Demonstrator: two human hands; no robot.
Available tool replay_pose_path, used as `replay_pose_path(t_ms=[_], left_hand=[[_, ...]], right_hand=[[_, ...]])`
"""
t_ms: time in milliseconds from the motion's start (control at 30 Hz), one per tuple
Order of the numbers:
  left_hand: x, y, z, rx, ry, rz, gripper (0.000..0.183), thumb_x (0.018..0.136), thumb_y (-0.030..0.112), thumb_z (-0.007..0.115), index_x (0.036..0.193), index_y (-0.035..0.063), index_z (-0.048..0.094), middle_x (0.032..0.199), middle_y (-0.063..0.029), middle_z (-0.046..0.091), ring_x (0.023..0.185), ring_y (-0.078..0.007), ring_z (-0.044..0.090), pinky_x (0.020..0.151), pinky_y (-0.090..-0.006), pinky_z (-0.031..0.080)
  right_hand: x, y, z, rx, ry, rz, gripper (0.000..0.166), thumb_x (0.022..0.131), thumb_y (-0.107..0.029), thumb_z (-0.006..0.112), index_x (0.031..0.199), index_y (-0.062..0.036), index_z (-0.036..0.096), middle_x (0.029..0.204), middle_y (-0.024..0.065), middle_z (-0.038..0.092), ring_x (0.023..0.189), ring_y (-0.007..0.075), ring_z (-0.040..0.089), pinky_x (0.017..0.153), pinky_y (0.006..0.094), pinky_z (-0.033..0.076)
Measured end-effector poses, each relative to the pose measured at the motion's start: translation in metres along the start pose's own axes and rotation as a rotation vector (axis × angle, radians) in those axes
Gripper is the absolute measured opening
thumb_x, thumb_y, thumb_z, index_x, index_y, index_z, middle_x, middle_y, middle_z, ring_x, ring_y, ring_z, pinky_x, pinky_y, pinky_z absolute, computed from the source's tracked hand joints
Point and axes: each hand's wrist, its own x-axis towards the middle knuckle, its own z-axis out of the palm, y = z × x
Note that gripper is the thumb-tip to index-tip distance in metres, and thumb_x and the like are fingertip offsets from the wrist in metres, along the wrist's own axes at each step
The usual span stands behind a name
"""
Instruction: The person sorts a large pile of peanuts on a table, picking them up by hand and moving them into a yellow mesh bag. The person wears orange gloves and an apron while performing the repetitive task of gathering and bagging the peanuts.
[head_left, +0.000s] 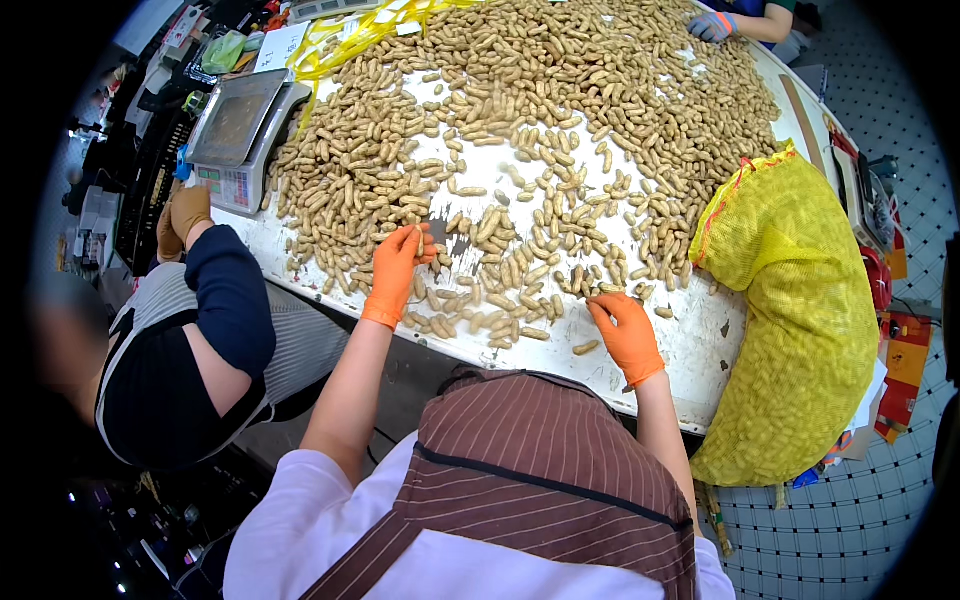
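Unshelled peanuts (525, 82) cover much of the white worktable (697, 330) before me, heaped at the back and scattered loosely between my hands. My left hand (394, 268), in an orange glove, pinches a peanut (419, 241) at its fingertips beside the left part of the heap. In a matching glove, my right hand (628, 334) is at the table's near side. Its fingertips meet a peanut (611, 288), and I cannot tell whether they grip it. A single peanut (586, 348) lies just left of that hand.
A filled yellow mesh sack (802, 337) leans over the table's right edge. A digital scale (244, 142) stands at the left, near yellow straps (330, 49). One co-worker's gloved hands (184, 217) are by the scale; another person's gloved hand (712, 27) touches the far heap.
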Motion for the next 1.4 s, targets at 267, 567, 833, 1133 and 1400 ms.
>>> replay_pose_path(t_ms=[267,567,833,1133,1400], left_hand=[[-0.016,-0.010,0.007,0.019,-0.118,0.051,0.028,0.098,0.020,0.056,0.108,-0.0050,0.063,0.082,-0.0047,0.062,0.064,-0.0098,0.056,0.057,-0.0263,0.046],[-0.036,-0.025,0.081,-0.169,-0.341,-0.285,0.031,0.096,0.015,0.056,0.122,-0.0024,0.052,0.101,-0.0075,0.058,0.087,-0.0148,0.057,0.074,-0.0295,0.048],[-0.005,-0.017,0.194,1.067,-0.449,0.710,0.024,0.080,0.015,0.070,0.100,0.0044,0.063,0.094,-0.0114,0.056,0.086,-0.0271,0.060,0.075,-0.0393,0.049],[0.020,-0.026,0.192,1.105,-0.555,0.530,0.015,0.081,0.016,0.069,0.089,0.0047,0.064,0.097,-0.0094,0.058,0.092,-0.0300,0.059,0.078,-0.0405,0.048],[0.022,-0.001,0.125,-0.113,-0.465,-0.396,0.028,0.091,0.016,0.057,0.114,0.0000,0.057,0.088,-0.0040,0.058,0.072,-0.0110,0.053,0.060,-0.0240,0.041]], right_hand=[[0.001,0.003,-0.005,0.030,0.032,0.068,0.019,0.088,-0.018,0.061,0.095,-0.0030,0.070,0.093,0.0130,0.068,0.087,0.0327,0.063,0.077,0.0400,0.049],[-0.012,0.038,0.005,-0.286,0.221,0.134,0.033,0.084,-0.022,0.064,0.112,-0.0040,0.063,0.116,0.0144,0.061,0.103,0.0324,0.058,0.084,0.0428,0.048],[-0.015,0.013,0.036,-0.197,-0.049,-0.011,0.036,0.082,-0.022,0.067,0.114,-0.0056,0.062,0.118,0.0131,0.059,0.102,0.0336,0.058,0.086,0.0417,0.048],[-0.014,0.041,-0.003,-0.010,0.237,0.110,0.023,0.085,-0.019,0.064,0.105,-0.0073,0.067,0.100,0.0131,0.067,0.091,0.0317,0.063,0.081,0.0407,0.049],[0.044,0.037,0.029,-0.532,0.166,-0.001,0.019,0.078,-0.026,0.070,0.090,-0.0112,0.068,0.084,0.0074,0.064,0.080,0.0273,0.061,0.070,0.0406,0.046]])
